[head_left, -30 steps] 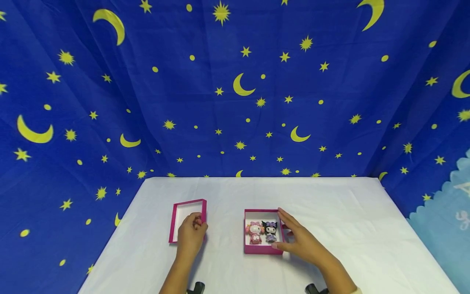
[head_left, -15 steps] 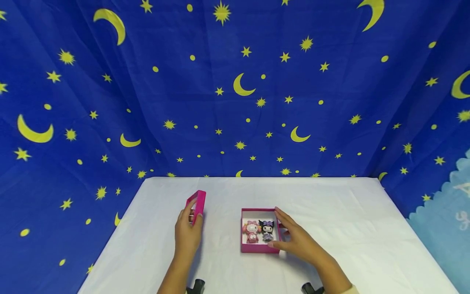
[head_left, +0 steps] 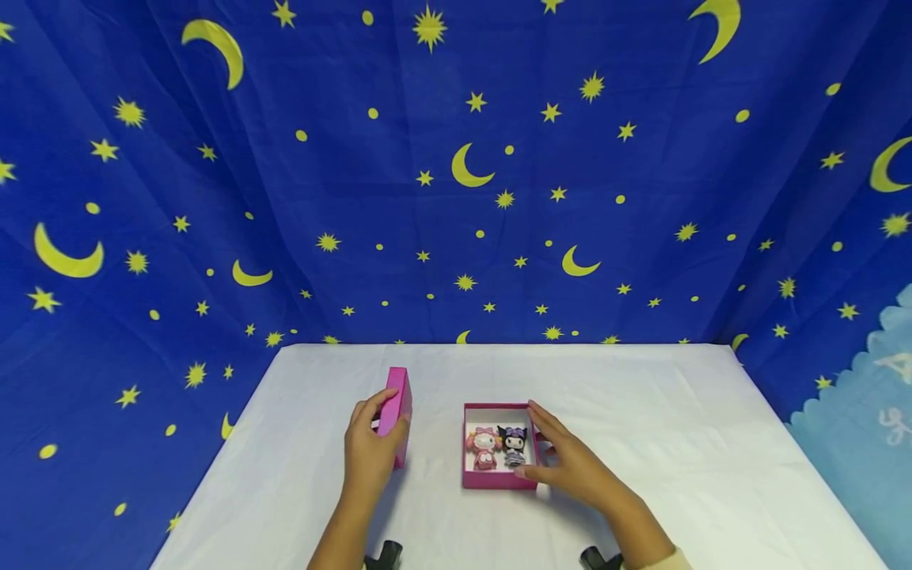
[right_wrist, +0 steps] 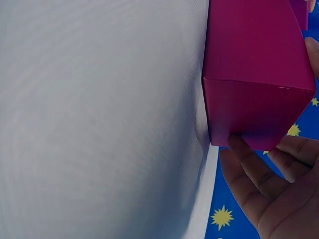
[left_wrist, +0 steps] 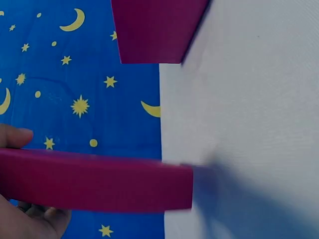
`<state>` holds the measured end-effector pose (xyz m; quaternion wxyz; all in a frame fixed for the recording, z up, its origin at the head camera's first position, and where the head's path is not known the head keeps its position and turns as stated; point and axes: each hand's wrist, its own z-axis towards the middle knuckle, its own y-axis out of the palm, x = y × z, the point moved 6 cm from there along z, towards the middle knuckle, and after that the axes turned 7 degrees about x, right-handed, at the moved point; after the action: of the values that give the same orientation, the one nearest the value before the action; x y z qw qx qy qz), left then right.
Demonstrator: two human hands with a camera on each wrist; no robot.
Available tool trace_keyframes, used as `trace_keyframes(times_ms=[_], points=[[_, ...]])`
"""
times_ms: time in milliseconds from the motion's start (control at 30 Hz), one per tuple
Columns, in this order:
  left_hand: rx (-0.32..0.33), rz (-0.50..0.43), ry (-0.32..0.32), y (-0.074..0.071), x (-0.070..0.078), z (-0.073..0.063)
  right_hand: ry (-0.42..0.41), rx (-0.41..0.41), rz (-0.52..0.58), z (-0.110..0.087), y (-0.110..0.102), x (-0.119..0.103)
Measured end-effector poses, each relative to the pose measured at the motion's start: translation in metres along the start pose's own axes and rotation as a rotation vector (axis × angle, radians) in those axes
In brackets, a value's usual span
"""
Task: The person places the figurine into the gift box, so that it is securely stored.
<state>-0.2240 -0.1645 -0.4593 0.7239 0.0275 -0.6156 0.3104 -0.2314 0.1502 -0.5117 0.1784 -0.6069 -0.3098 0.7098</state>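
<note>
In the head view, my left hand [head_left: 370,450] holds a pink box lid [head_left: 397,412] on edge, thumb on one side and fingers on the other. The left wrist view shows its narrow pink side [left_wrist: 99,181] between thumb and fingers. My right hand [head_left: 573,463] grips the right end of an uncovered pink box [head_left: 492,480], index finger at the far corner and thumb at the near one. Inside the box lie two small figurines, a pink-and-white one [head_left: 484,450] and a black-and-purple one [head_left: 514,447]. In the right wrist view, fingertips touch the box's side [right_wrist: 259,109].
A white cloth [head_left: 663,412] covers the table. Blue fabric [head_left: 399,198] with yellow moons and stars hangs behind and at the sides. A light blue patterned cloth [head_left: 862,427] is at the right. Dark wrist mounts [head_left: 385,554] show at the bottom edge.
My left hand has lifted the lid from lying open-side up and turned it on edge, bringing it slightly right. The box has slid a little left with my right hand on it.
</note>
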Motion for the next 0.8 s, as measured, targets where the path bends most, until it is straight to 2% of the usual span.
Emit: trace_keyframes(times_ms=[67,233,333,533,800], points=[[-0.004,-0.033,-0.019,0.000,0.002,-0.001,0.005,-0.001,0.002,0.000,0.001,-0.001],[-0.013,-0.217,-0.038,0.002,0.010,-0.004,0.011,0.000,0.009,0.001,0.003,-0.002],[-0.041,-0.294,-0.054,0.005,0.014,-0.006,0.008,0.000,0.008,0.001,0.004,-0.003],[-0.103,-0.302,-0.093,0.013,0.014,-0.014,0.003,-0.002,0.000,0.003,0.007,-0.003],[-0.138,-0.327,-0.169,0.019,0.008,-0.016,0.020,0.003,0.002,0.004,0.008,-0.005]])
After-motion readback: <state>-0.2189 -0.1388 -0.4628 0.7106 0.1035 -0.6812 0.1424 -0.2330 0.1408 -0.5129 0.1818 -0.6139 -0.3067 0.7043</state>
